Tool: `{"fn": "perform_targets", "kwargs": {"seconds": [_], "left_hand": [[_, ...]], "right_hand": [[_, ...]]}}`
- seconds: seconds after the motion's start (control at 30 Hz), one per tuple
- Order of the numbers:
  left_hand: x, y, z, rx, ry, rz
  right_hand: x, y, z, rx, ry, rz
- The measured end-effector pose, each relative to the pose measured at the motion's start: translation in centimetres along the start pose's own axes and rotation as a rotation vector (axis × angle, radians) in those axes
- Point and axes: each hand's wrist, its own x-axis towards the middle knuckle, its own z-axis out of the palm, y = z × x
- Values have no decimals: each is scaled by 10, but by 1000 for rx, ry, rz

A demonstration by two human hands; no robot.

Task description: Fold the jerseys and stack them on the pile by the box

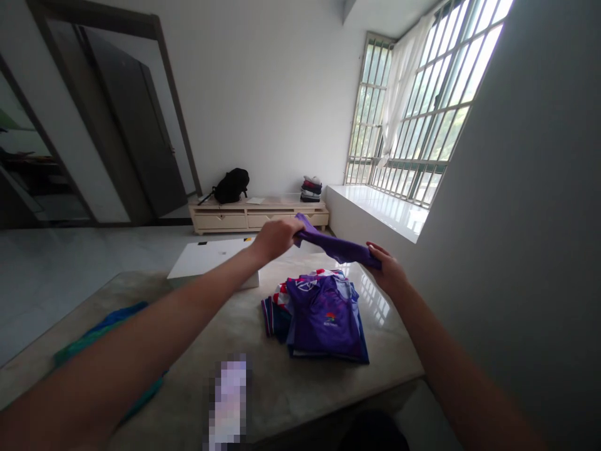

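Observation:
A strip of purple cloth (335, 244), likely part of a garment, is stretched between my two hands above the far side of the table. My left hand (280, 238) is closed on its left end, and my right hand (385, 268) pinches its right end. Below the cloth lies a stack of folded shirts, topped by a purple shirt (323, 319) with a small orange and green print. Red-and-white checked fabric (282, 294) and a dark striped edge stick out at the stack's left. Whether the held cloth joins the stack cannot be made out.
Blue and green clothing (101, 329) lies at the table's left, partly behind my left arm. A white box (211, 260) stands at the back. Beyond are a low cabinet (225, 220), a black backpack (232, 186) and folded clothes (310, 190). A blurred-out object (228, 401) is in front.

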Motion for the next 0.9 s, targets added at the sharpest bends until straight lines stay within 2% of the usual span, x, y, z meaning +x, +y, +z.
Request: {"fn": "perform_targets", "kwargs": {"seconds": [0.1, 0.23, 0.3, 0.37, 0.43, 0.53, 0.63, 0.73, 0.8, 0.9], "left_hand": [[-41, 2, 73, -9, -96, -59], [-118, 5, 166, -48, -309, -138], [-154, 5, 198, -77, -384, -171], [-180, 2, 218, -112, -418, -198], [-195, -2, 228, -151, -426, -210], [-204, -7, 231, -207, -427, -196], [-211, -6, 230, -240, -408, -193], [-230, -9, 222, -250, -361, -233], [-251, -27, 208, -241, -321, -286], [-303, -84, 165, -153, -245, -472]], "right_hand": [[-13, 65, -35, -103, 57, 76], [-51, 158, -84, -305, 109, 249], [-67, 193, -104, -398, 113, 314], [-77, 216, -119, -463, 111, 340], [-81, 228, -129, -504, 108, 331], [-80, 232, -135, -545, 109, 280], [-80, 228, -132, -589, 112, 229], [-89, 219, -127, -649, 105, 210], [-100, 212, -127, -707, 109, 218], [-120, 204, -141, -885, 160, 266]]}}
